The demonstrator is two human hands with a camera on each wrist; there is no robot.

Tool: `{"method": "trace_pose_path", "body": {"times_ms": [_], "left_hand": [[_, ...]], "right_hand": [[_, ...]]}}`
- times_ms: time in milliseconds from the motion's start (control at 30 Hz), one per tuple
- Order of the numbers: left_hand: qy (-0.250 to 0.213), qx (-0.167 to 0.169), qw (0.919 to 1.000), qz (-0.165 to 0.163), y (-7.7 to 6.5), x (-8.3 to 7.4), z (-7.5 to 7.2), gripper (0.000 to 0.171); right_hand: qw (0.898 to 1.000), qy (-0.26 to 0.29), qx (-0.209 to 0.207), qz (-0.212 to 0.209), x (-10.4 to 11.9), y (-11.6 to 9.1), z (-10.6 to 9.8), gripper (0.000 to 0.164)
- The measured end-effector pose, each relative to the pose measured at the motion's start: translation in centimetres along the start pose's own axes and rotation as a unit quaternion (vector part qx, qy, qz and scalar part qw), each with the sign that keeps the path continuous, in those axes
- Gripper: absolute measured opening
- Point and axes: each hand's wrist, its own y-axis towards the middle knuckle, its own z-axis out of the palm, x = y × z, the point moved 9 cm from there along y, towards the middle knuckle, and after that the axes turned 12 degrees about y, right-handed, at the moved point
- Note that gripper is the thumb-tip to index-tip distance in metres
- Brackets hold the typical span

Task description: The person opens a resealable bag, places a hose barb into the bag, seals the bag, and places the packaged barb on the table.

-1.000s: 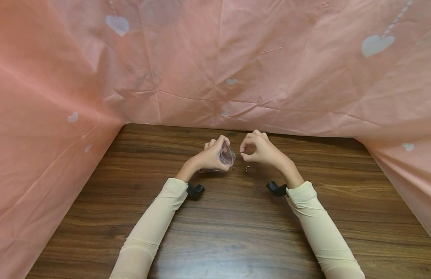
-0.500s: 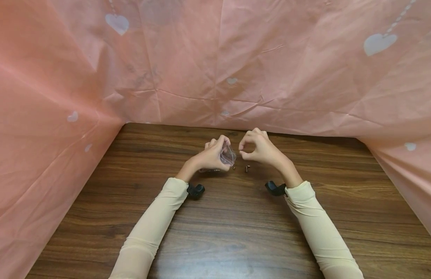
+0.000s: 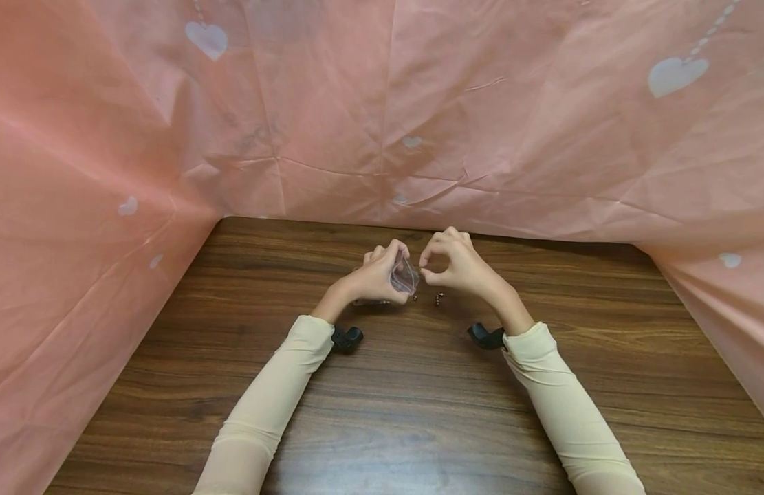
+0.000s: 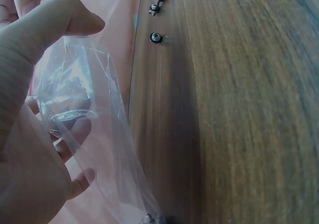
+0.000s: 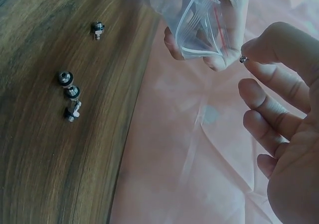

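My left hand (image 3: 375,278) grips a clear zip bag (image 3: 404,276), its mouth spread between thumb and fingers and facing right. At the bottom edge of the left wrist view, small metal pieces (image 4: 152,219) show at the bag's lower end. Just right of the bag's mouth, my right hand (image 3: 462,267) pinches a tiny metal fitting (image 5: 243,59) between thumb and forefinger; the fingertips hide most of it. One metal fitting with a black ring (image 5: 97,30) lies on the table below the bag. A small cluster of similar fittings (image 5: 72,92) lies to its right in the head view.
The wooden table (image 3: 382,399) reaches back to a pink cloth (image 3: 332,124) with heart prints, which hangs behind and at both sides. Black wrist cameras (image 3: 485,336) sit at both cuffs, close over the table.
My right hand has moved slightly left, bringing the pinched fitting closer to the bag's mouth. The left hand and bag have barely moved, and the loose fittings lie where they were.
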Motion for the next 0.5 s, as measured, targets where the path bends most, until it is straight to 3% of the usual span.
{"method": "trace_pose_path", "body": {"times_ms": [500], "left_hand": [[-0.001, 0.004, 1.0000, 0.006, 0.08, 0.02, 0.21, 0.075]], "right_hand": [[1.000, 0.004, -0.006, -0.013, 0.64, 0.14, 0.85, 0.012]]}}
